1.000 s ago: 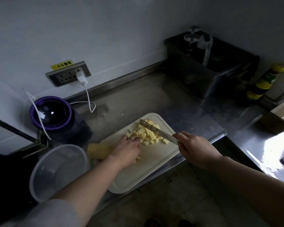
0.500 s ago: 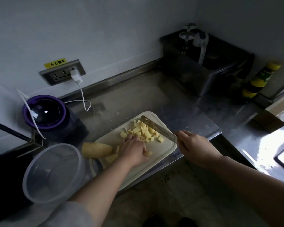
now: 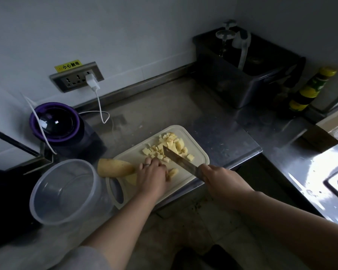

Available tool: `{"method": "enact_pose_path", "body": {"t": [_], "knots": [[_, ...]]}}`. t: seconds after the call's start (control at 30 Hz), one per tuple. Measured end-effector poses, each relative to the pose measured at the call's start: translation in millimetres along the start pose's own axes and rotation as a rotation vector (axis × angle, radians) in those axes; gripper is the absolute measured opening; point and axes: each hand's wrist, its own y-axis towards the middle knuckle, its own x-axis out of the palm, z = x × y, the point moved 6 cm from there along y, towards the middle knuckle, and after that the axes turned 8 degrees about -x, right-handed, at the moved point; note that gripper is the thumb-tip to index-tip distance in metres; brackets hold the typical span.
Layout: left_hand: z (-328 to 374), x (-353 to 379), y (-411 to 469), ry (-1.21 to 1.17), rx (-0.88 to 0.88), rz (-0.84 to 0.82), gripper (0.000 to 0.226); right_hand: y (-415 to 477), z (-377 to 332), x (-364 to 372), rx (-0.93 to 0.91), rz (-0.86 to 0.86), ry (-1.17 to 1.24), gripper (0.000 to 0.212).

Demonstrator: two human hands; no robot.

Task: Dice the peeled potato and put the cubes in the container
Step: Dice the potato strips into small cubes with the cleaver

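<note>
Fingers (image 3: 154,162) of the left hand (image 3: 152,177) are curled together, pressing a potato strip (image 3: 173,172) onto the cutting board (image 3: 131,153). Right hand (image 3: 220,178) grips the knife (image 3: 180,160). Its blade runs diagonally, tip pointing far-left into the cubes (image 3: 170,145). Uncut potato (image 3: 115,167) lies lengthwise left-to-right across the board's left edge, beside the container (image 3: 62,215). Half a second ago the blade lay behind the cubes; it now lies on their near side.
</note>
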Motion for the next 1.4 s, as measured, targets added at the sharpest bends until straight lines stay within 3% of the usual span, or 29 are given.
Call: {"method": "enact_pose_path", "body": {"t": [0.37, 0.93, 1.4], "knots": [[-2, 0, -4, -0.032, -0.092, 0.060, 0.026, -22, 11, 16, 0.135, -0.081, -0.059, 0.038], [6, 1, 0, -0.034, -0.066, 0.068, 0.023, -22, 9, 21, 0.109, -0.090, -0.045, 0.037], [6, 3, -6, -0.157, -0.193, 0.028, 0.026, -23, -5, 19, 0.056, -0.108, -0.061, 0.040]]}}
